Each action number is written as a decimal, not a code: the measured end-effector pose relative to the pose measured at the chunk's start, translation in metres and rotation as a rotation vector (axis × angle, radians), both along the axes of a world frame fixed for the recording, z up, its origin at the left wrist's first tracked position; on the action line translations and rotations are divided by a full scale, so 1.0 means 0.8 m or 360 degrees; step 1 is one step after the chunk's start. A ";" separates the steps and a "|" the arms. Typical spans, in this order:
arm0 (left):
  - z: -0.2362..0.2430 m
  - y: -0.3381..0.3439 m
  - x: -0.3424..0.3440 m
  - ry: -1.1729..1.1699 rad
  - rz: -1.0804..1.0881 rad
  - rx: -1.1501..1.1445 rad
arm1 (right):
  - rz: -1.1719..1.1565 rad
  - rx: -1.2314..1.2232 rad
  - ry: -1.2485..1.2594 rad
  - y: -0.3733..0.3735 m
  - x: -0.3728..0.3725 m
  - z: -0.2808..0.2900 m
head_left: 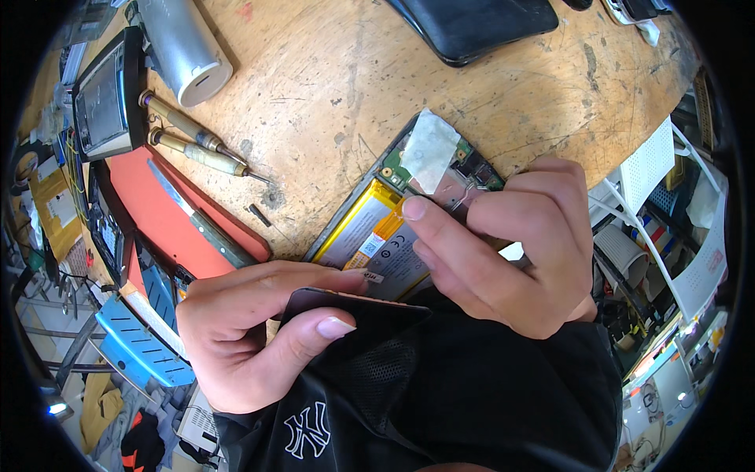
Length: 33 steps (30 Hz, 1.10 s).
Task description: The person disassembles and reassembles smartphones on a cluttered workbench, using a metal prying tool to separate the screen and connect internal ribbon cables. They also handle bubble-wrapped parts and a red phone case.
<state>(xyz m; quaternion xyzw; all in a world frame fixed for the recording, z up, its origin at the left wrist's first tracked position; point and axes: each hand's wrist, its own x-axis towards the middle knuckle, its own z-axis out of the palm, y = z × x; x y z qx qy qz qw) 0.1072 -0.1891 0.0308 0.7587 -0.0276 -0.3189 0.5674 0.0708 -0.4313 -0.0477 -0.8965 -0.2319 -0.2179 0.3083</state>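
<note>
An opened phone (406, 259) lies tilted on the bench in front of me, showing a silver battery with yellow edges. A green circuit board (393, 169) sits at its far end, partly covered by a whitish piece of tape (430, 149). An orange flex cable (385, 226) runs across the battery. My left hand (259, 322) pinches a thin dark panel (358, 303) over the phone's near end, thumb on top; its fingertips are beside the cable's pale end. My right hand (519, 252) is curled at the phone's right side, one fingertip on the cable.
Two screwdrivers (197, 141), a knife (200, 216) on a red pad (134, 181), and a silver cylinder (185, 55) stand left. A framed screen (106, 94) is farther left. A black glossy case (472, 27) lies at the back. A white perforated rack (649, 161) stands right.
</note>
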 end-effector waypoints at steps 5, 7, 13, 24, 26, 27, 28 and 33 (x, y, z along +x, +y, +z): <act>-0.002 -0.001 0.001 -0.0008 -0.0011 0.0002 | 0.0005 -0.0028 -0.0025 -0.002 0.002 -0.001; -0.002 -0.001 0.002 0.0022 -0.0002 0.0002 | 0.0022 -0.0020 -0.0014 -0.002 0.003 0.000; -0.002 -0.001 0.004 -0.0012 -0.0044 0.0017 | 0.0037 -0.0045 -0.0054 -0.002 0.007 -0.001; -0.006 0.002 0.003 -0.0066 -0.0045 -0.0005 | 0.0068 -0.0068 -0.0126 -0.001 0.013 -0.005; -0.007 0.002 0.004 -0.0074 -0.0066 -0.0006 | 0.0069 -0.0062 -0.0117 -0.001 0.014 -0.005; -0.006 0.003 0.005 -0.0069 -0.0073 -0.0005 | 0.0071 -0.0062 -0.0111 -0.001 0.014 -0.005; -0.006 0.003 0.006 -0.0059 -0.0086 0.0000 | 0.0073 -0.0070 -0.0102 -0.001 0.015 -0.004; -0.005 0.002 0.008 -0.0051 -0.0102 -0.0003 | 0.0075 -0.0086 -0.0171 -0.001 0.018 -0.006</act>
